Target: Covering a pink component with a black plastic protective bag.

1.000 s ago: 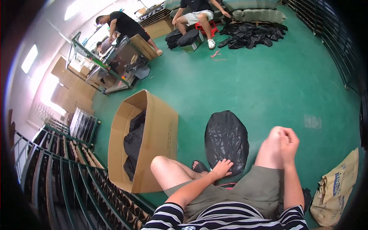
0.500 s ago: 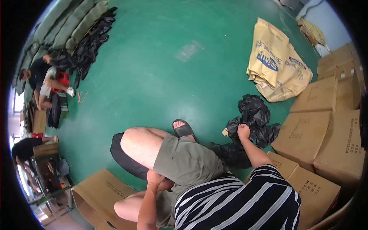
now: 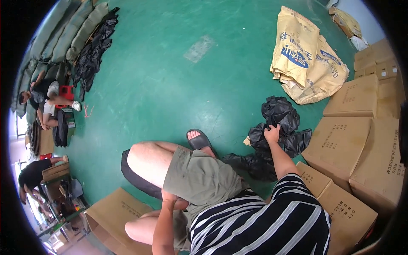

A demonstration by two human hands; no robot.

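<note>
My right hand point(image 3: 272, 134) is at a heap of crumpled black plastic bags point(image 3: 278, 111) on the floor to my right. Its thumb and fingers are apart, the tips touching the plastic. Beside my bent thigh, my left hand point(image 3: 169, 196) is next to the near end of a long, smooth black thing point(image 3: 138, 176) that bulges out from under my leg. Its fingers are hidden by the thigh, so I cannot make out what they hold, if anything.
Cardboard boxes point(image 3: 338, 138) are stacked on my right, and an open box point(image 3: 117, 212) stands at my left. Beige printed sacks point(image 3: 297, 51) lie at the far right. Far left, a person point(image 3: 42, 91) sits near stuffed sacks point(image 3: 80, 32); another person point(image 3: 32, 172) bends by a bench.
My right fist has opened and shifted a little farther out over the black bags. My left hand stays beside the thigh. The whole view has shifted slightly.
</note>
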